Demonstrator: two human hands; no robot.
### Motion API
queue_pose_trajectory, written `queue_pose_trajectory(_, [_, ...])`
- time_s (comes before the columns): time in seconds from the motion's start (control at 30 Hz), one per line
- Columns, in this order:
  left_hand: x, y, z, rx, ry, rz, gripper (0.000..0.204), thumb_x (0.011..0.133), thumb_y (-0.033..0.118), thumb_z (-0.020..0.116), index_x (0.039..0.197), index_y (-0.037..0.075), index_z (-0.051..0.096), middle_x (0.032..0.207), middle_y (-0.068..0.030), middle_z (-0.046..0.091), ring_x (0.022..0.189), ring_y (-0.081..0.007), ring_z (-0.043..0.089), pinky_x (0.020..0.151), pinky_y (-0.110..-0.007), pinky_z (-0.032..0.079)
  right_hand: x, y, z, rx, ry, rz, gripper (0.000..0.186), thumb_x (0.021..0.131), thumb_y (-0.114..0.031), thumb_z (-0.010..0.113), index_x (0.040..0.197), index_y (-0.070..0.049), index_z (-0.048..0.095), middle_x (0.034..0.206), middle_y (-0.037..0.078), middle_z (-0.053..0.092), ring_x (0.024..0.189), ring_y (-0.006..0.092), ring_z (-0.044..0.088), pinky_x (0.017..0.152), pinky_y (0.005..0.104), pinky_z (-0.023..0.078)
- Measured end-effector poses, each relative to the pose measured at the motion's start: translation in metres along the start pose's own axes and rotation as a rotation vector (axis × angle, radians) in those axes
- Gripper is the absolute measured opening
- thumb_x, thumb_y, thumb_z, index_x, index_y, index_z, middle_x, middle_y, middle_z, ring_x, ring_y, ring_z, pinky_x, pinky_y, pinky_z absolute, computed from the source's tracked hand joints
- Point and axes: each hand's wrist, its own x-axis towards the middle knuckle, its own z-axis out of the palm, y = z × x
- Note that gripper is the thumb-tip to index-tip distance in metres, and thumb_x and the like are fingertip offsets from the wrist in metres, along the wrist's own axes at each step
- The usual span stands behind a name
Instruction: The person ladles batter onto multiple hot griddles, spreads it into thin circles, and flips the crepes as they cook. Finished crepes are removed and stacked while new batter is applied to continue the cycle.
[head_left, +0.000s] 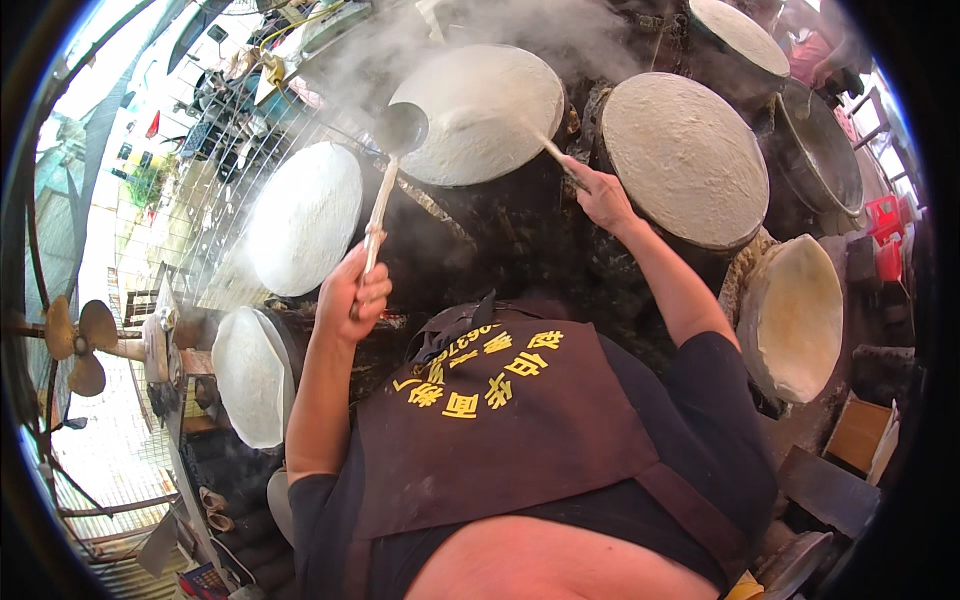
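My left hand [355,290] grips the pale long handle of a round metal ladle [400,128], whose bowl is over the left part of the steaming round white-coated pan [470,95] at the back. My right hand [600,195] is closed on a thin pale stick or spatula [555,150], its tip on or just over the right part of that white surface; the tip is hazy. Other round white-coated pans stand around: one at left [305,220], one lower left [250,375], a large one right of my right hand [685,160], and one at lower right with a yellowish raised sheet [790,320].
A metal fan [85,340] is at the far left beside metal mesh [200,250]. A grey pot [820,150] and red plastic items [885,230] are at right, a cardboard box [860,435] below. Another person's arm [830,60] shows at the top right. Steam drifts at the top.
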Motion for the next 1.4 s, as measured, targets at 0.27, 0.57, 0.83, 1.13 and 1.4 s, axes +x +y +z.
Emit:
queue_pose_trajectory(0.27, [0.101,-0.001,0.014,0.740,0.320,0.249,0.030,0.095,0.020,0.050,0.123,0.011,0.049,0.068,-0.0001,0.045,0.047,-0.0066,0.040,0.035,-0.023,0.033,-0.070,-0.063,0.072,0.307,0.028,0.152,0.058,0.083,-0.003,0.053,0.139,-0.009,0.043,0.090,0.013,0.063,0.067,0.0189,0.063,0.066,0.0307,0.052])
queue_pose_trajectory(0.57, [0.114,-0.035,0.071,0.709,0.274,0.154,0.019,0.091,0.013,0.052,0.109,0.008,0.048,0.068,-0.0025,0.047,0.051,-0.0112,0.047,0.044,-0.030,0.047,-0.101,-0.081,0.122,0.673,-0.037,0.325,0.058,0.089,-0.007,0.053,0.144,-0.015,0.037,0.068,0.007,0.059,0.052,0.0141,0.055,0.052,0.0300,0.049])
queue_pose_trajectory(0.83, [0.085,-0.020,0.041,-0.553,-0.281,-0.253,0.015,0.099,0.011,0.041,0.106,-0.002,0.043,0.064,-0.0028,0.039,0.050,-0.0093,0.039,0.037,-0.025,0.035,-0.103,-0.066,0.081,0.261,0.154,-0.170,0.062,0.080,-0.004,0.060,0.138,-0.016,0.044,0.094,0.024,0.062,0.085,0.0381,0.062,0.074,0.0422,0.049])
queue_pose_trajectory(1.13, [-0.045,-0.023,0.028,-0.491,-0.209,0.049,0.045,0.103,0.018,0.032,0.146,0.011,0.024,0.073,-0.0015,0.038,0.051,-0.0066,0.039,0.035,-0.022,0.038,-0.099,-0.055,0.044,-0.044,-0.220,0.020,0.063,0.080,-0.002,0.055,0.137,-0.028,0.045,0.081,0.015,0.054,0.072,0.0360,0.060,0.068,0.0457,0.050])
queue_pose_trajectory(1.4, [-0.084,-0.050,0.029,-0.488,0.073,0.138,0.037,0.101,0.014,0.036,0.138,0.015,0.036,0.069,0.0003,0.038,0.048,-0.0038,0.038,0.032,-0.020,0.037,-0.039,-0.050,0.028,0.665,-0.289,0.322,0.060,0.083,0.000,0.056,0.140,-0.016,0.045,0.069,-0.003,0.048,0.053,0.0049,0.041,0.049,0.0204,0.037])
